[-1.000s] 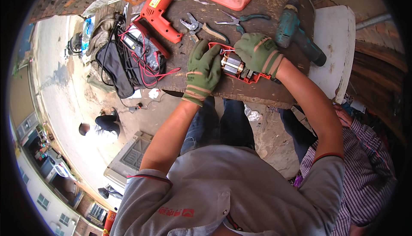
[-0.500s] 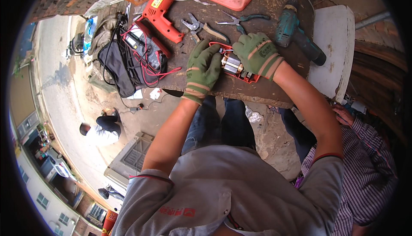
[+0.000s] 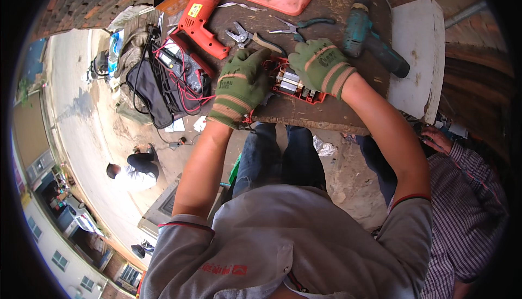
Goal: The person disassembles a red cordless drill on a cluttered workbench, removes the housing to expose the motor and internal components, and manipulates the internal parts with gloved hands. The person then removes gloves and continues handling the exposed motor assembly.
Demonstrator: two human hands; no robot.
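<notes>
A red tool housing (image 3: pixel 317 100) lies open on the wooden bench, with a silver motor (image 3: pixel 289 83) and thin wires exposed inside. My right hand (image 3: pixel 322 66), in a green work glove, closes over the housing's upper right side. To its left is my gloved left hand (image 3: pixel 239 84), back up and fingers bent in, the index finger reaching toward the housing's upper left end. What lies in its palm is hidden; a small dark piece and a bit of red show at its lower edge. Wire strippers (image 3: pixel 242 37) and needle-nose pliers (image 3: pixel 296 27) lie just beyond the hands.
A red drill (image 3: pixel 202 13) and a multimeter (image 3: pixel 190 70) with red and black leads are at the left. A teal cordless drill (image 3: pixel 361 35) lies at the right beside a white board (image 3: pixel 417 59). A pink tray (image 3: pixel 293 0) sits at the back. Another person's checked sleeve (image 3: pixel 467 163) is near the right.
My left hand has pulled back to the left from the housing, baring more of its left end and wires. The right hand stays on the housing, and the view has shifted slightly.
</notes>
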